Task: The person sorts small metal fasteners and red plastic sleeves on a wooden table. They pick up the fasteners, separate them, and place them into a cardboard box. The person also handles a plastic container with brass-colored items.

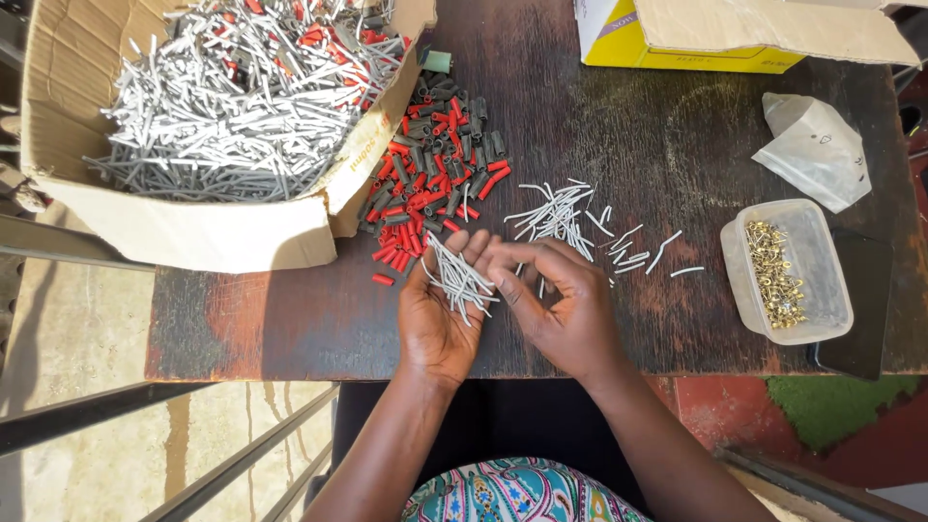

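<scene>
My left hand (437, 314) lies palm up at the table's front edge, cupping a bundle of thin grey sticks (457, 275). My right hand (561, 309) is beside it, fingertips curled in and touching the bundle's upper end. Just beyond the hands a loose pile of the same grey sticks (561, 217) lies on the dark wooden table (677, 145). To its left sits a heap of short red and dark grey sleeves (430, 179).
A torn cardboard box (193, 232) full of grey sticks and red pieces stands at the back left. A clear plastic tub (831, 290) holding small brass parts sits at the right, with a crumpled plastic bag (817, 150) behind it and a yellow carton (677, 43) at the far edge.
</scene>
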